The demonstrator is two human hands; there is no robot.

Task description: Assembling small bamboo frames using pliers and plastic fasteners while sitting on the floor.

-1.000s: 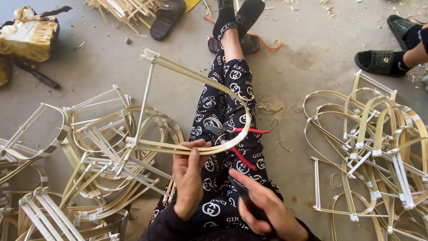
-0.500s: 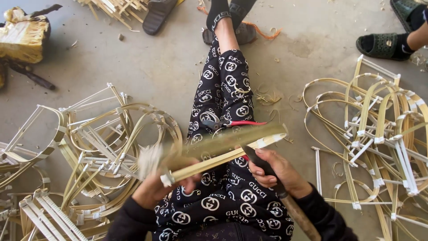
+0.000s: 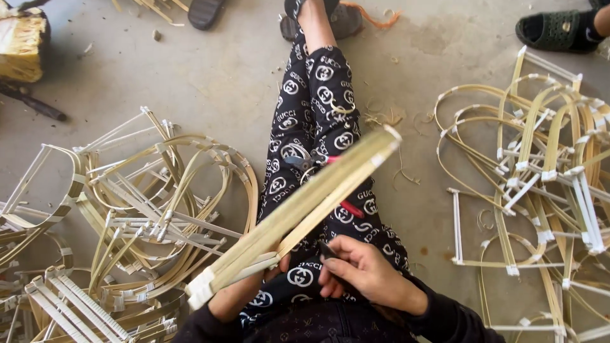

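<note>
I sit on a concrete floor with my legs in black patterned trousers stretched out. A bent bamboo frame with white-taped joints lies edge-on across my lap, slanting from lower left to upper right. My left hand grips it from underneath and is mostly hidden by it. My right hand rests on my right thigh, closed on a small dark tool whose tip points at the frame. A red-handled cutter lies on my lap, partly behind the frame.
Piles of similar bamboo frames lie on the left and on the right. Another person's foot in a dark sandal is at the top right. A loose sandal and a yellow bundle lie farther off.
The frame has been turned from lying open and flat to edge-on and now slants across my lap. My right hand has dropped from the frame to my thigh.
</note>
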